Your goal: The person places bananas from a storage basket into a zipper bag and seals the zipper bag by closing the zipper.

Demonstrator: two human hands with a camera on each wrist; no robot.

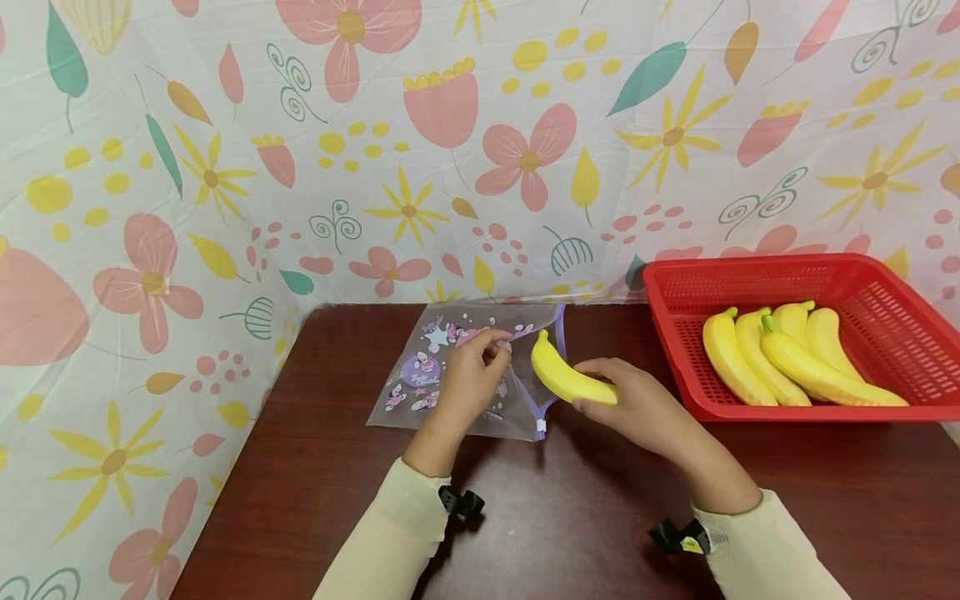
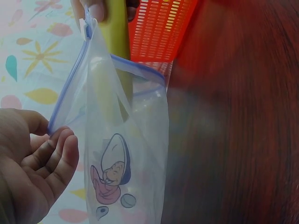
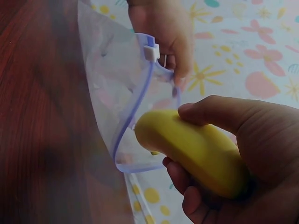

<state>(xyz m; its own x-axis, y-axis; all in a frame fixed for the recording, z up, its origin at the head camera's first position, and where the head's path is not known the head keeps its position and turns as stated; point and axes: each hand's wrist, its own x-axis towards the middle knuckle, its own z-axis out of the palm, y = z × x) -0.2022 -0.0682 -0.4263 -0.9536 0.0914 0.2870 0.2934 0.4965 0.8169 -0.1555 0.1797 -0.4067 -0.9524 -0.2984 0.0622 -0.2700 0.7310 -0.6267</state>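
A clear zip bag with a purple slider edge and cartoon prints lies on the table, its mouth spread apart toward the right. My left hand pinches the upper lip of that mouth between thumb and fingers; the left wrist view shows the purple edge held there. In my right hand is a yellow banana, gripped near one end. Its stem end points into the bag's opening, and in the left wrist view its lower part shows through the clear film. A white slider sits at one corner of the mouth.
A red perforated basket stands at the right of the dark wooden table, with several bananas in it. A flower-printed cloth hangs behind the table and along its left side.
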